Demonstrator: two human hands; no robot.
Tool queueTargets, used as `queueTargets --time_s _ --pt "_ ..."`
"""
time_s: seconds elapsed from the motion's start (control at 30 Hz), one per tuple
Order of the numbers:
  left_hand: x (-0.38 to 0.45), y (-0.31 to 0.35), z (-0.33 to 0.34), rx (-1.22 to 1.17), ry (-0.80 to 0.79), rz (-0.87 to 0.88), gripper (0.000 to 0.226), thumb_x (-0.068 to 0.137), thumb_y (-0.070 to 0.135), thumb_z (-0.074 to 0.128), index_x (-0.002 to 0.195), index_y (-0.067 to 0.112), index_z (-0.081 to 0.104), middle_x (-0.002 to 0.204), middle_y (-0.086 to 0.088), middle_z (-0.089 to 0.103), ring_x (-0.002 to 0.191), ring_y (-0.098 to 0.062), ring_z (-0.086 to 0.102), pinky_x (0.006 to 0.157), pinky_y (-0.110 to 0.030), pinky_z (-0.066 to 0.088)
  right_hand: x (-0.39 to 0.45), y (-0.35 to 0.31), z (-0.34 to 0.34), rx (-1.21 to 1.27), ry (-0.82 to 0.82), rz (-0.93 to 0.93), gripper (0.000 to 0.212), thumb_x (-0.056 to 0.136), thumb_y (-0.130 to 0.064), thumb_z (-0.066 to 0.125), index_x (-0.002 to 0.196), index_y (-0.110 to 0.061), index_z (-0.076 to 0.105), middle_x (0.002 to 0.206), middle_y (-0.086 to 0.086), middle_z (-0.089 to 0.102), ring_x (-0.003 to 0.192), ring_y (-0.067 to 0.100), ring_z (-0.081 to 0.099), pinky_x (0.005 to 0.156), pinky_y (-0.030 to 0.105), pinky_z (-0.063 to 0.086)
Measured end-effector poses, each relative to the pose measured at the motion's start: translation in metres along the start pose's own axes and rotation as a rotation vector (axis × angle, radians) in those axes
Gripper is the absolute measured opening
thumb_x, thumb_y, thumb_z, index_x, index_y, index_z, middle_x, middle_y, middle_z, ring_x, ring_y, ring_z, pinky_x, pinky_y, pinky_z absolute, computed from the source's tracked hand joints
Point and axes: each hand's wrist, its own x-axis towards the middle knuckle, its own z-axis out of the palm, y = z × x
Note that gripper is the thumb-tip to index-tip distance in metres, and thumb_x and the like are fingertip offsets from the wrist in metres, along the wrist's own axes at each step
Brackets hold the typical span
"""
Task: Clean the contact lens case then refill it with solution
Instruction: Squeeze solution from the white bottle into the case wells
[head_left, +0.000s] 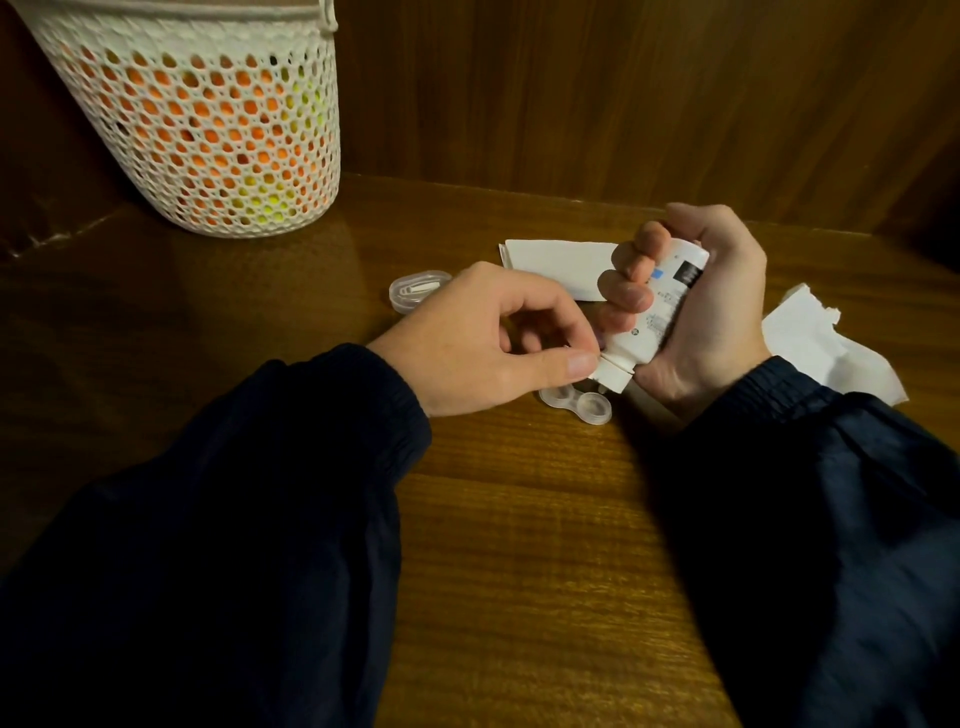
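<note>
A wooden table (519, 519) is being shown from above, backed by a dark wood-panelled wall (623, 93). At the far left, a white mesh basket (208, 130) is being stood on the table, with orange and yellow contents showing through its holes. Both forearms are being covered by dark sleeves (234, 519), reaching in from the near edge.

A flat white sheet (561, 265) is being partly hidden behind the hands at the far side of the table, and a crumpled white tissue (826, 343) is being left on the right, just beside the right wrist.

The solution bottle (649, 317) is being gripped by the right hand (711, 312), fingers wrapped round its white body, and it is being tilted with its cap end down and to the left. The bottle's cap (613, 374) is being pinched between the thumb and forefinger of the left hand (488, 343), the other fingers being curled in.

The contact lens case (576, 402), clear and with both wells uncovered, is being left on the table directly below the cap, between the two hands. Whether liquid is lying in the wells cannot be told. A small clear oval container (415, 291) is being left on the table just beyond the left hand
</note>
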Motion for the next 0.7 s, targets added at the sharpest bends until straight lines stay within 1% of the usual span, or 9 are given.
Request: queueTargets --time_s 0.1,0.2,0.27,0.33,0.4,0.47,0.53,0.63,0.7 --pt "-0.001 0.000 -0.002 -0.025 0.015 0.010 0.006 0.094 0.023 0.079 0.099 0.023 0.081 0.088 0.017 0.075 0.085 -0.021 0.067 0.071 -0.043 0.054 0.001 -0.002 0.001 0.013 -0.010 0.013 0.043 0.102 -0.033 0.042 0.063 -0.016 0.049 0.056 -0.003 0.046 0.040 0.010 0.041 0.041 0.019 0.036" --pt "-0.002 0.000 -0.008 -0.046 0.043 0.007 0.007 0.094 0.020 0.078 0.101 0.020 0.080 0.092 0.013 0.075 0.085 -0.017 0.067 0.072 -0.044 0.055 0.008 -0.005 0.011 -0.011 -0.020 0.013 0.043 0.101 -0.034 0.043 0.063 -0.017 0.050 0.054 -0.003 0.047 0.040 0.010 0.043 0.042 0.019 0.038" --pt "-0.002 -0.002 -0.012 -0.032 0.064 -0.001 0.008 0.094 0.020 0.078 0.101 0.020 0.080 0.097 0.007 0.076 0.089 -0.020 0.068 0.074 -0.047 0.055 0.014 -0.003 0.016 -0.020 -0.020 0.025 0.041 0.101 -0.035 0.045 0.064 -0.018 0.050 0.053 -0.003 0.047 0.040 0.011 0.044 0.042 0.018 0.037" --pt "-0.003 -0.004 -0.015 -0.013 0.073 -0.018 0.007 0.093 0.020 0.078 0.100 0.020 0.080 0.098 0.005 0.076 0.090 -0.024 0.068 0.074 -0.047 0.056 0.017 0.003 0.018 0.000 -0.016 0.039 0.040 0.101 -0.034 0.045 0.065 -0.018 0.049 0.053 -0.003 0.047 0.039 0.010 0.044 0.041 0.019 0.037" --pt "-0.003 -0.005 -0.018 -0.008 0.072 -0.029 0.006 0.092 0.019 0.079 0.099 0.020 0.081 0.094 0.006 0.076 0.088 -0.025 0.068 0.072 -0.044 0.055 0.019 0.008 0.017 0.014 -0.010 0.041 0.040 0.101 -0.033 0.046 0.065 -0.017 0.048 0.054 -0.003 0.046 0.040 0.010 0.043 0.041 0.020 0.038" --pt "-0.004 -0.005 -0.019 -0.013 0.062 -0.026 0.005 0.092 0.019 0.080 0.097 0.018 0.081 0.090 0.007 0.075 0.082 -0.021 0.067 0.067 -0.039 0.053 0.019 0.010 0.017 0.009 -0.008 0.035 0.039 0.101 -0.032 0.046 0.064 -0.017 0.048 0.055 -0.003 0.045 0.040 0.011 0.041 0.041 0.020 0.037" --pt "-0.003 -0.004 -0.019 -0.009 0.053 -0.020 0.005 0.092 0.019 0.080 0.096 0.018 0.081 0.090 0.008 0.076 0.079 -0.017 0.065 0.067 -0.039 0.052 0.020 0.010 0.017 -0.001 -0.012 0.025 0.039 0.101 -0.031 0.046 0.065 -0.017 0.047 0.055 -0.003 0.044 0.040 0.011 0.040 0.042 0.020 0.037" --pt "-0.002 -0.004 -0.019 -0.006 0.043 -0.023 0.004 0.092 0.018 0.080 0.096 0.018 0.081 0.089 0.008 0.076 0.081 -0.025 0.065 0.066 -0.039 0.052 0.020 0.010 0.018 -0.024 -0.006 0.021 0.037 0.100 -0.029 0.045 0.064 -0.017 0.046 0.055 -0.003 0.043 0.041 0.011 0.038 0.042 0.020 0.036" --pt "-0.002 -0.004 -0.019 -0.007 0.040 -0.023 0.004 0.092 0.017 0.080 0.095 0.018 0.081 0.088 0.009 0.076 0.082 -0.027 0.065 0.066 -0.037 0.051 0.021 0.011 0.018 -0.041 0.002 0.015 0.037 0.100 -0.027 0.044 0.064 -0.018 0.046 0.056 -0.003 0.042 0.041 0.011 0.037 0.043 0.019 0.035"
